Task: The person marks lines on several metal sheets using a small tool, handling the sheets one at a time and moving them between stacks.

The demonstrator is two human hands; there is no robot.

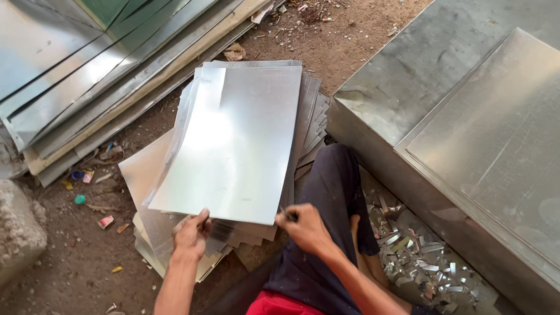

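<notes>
Pinching the near edge of the top metal sheet [233, 140], left grip [189, 235] and right grip [303, 226] sit low-centre, over the stack [309, 111].

No packages, labels, signs, screens.

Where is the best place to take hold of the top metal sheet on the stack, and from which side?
Probably the near edge of the top sheet, from the person's side. That edge overhangs the stack and lifts slightly, leaving room for fingers beneath. The left hand and right hand already pinch its two near corners; the far edge lies flat on the stack.
</notes>
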